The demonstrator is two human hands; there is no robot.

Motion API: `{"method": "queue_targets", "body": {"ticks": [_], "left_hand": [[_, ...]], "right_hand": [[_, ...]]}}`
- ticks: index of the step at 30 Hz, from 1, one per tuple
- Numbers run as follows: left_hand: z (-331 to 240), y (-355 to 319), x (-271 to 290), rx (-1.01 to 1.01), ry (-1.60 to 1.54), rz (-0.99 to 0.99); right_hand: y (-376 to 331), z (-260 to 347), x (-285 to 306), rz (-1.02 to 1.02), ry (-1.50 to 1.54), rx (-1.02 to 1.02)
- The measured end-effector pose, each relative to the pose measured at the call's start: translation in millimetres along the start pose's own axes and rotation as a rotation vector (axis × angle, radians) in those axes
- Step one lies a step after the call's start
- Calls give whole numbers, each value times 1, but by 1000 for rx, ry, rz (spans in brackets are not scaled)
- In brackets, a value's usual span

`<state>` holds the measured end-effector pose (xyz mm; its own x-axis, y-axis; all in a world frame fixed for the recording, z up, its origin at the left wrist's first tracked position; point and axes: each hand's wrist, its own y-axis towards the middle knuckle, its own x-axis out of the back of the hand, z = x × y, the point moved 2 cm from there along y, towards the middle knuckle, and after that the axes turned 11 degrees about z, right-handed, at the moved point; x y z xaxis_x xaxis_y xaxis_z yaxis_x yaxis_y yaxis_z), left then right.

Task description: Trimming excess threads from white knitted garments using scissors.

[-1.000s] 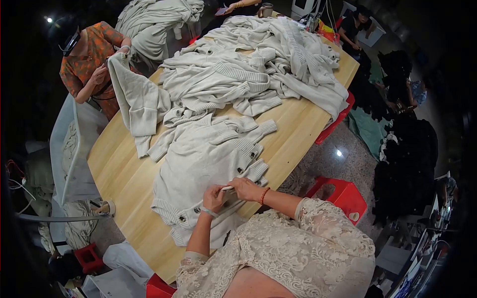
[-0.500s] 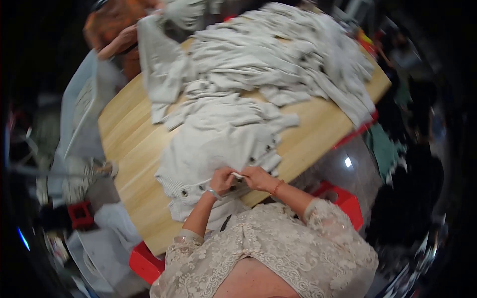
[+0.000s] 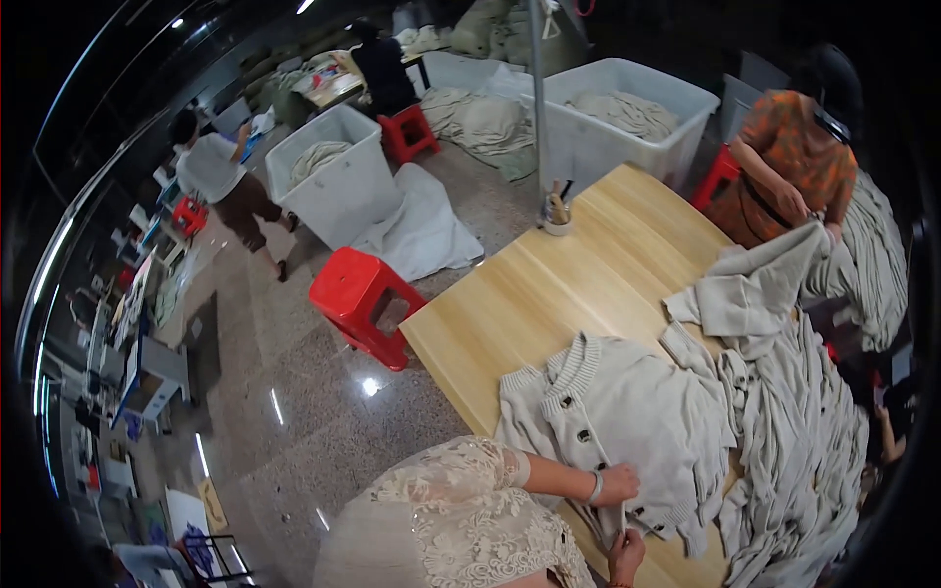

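Note:
A cream knitted cardigan (image 3: 647,416) with dark buttons and ribbed edges lies spread on the light wooden table (image 3: 549,284). My left hand (image 3: 618,484), with a bracelet at the wrist, is closed on the cardigan's buttoned front edge. Just nearer to me, my right hand (image 3: 625,559) pinches the same edge, low in the picture. A short stretch of the front band shows between the two hands. What lies under my fingertips is too small to make out.
More cream knitwear (image 3: 799,461) is heaped along the table's right side. Across it, a co-worker (image 3: 794,167) handles another garment. A cup of tools (image 3: 558,218) stands at the far corner. Beyond are a red stool (image 3: 365,304) and white bins (image 3: 338,181); another person (image 3: 216,176) walks at left.
The view has swung left, so the table and my hands now appear at the lower right. Both hands still grip the cardigan's front edge.

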<state>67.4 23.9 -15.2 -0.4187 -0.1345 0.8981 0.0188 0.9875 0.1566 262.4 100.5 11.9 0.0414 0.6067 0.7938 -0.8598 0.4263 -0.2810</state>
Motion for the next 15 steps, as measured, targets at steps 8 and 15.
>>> {"method": "queue_targets", "body": {"ticks": [8, 15], "left_hand": [[-25, 52, -57, 123, -290, 122], [-32, 58, -53, 303, -375, 243]], "right_hand": [[10, 15, 7, 96, -22, 38], [8, 32, 18, 41, 58, 59]]}}
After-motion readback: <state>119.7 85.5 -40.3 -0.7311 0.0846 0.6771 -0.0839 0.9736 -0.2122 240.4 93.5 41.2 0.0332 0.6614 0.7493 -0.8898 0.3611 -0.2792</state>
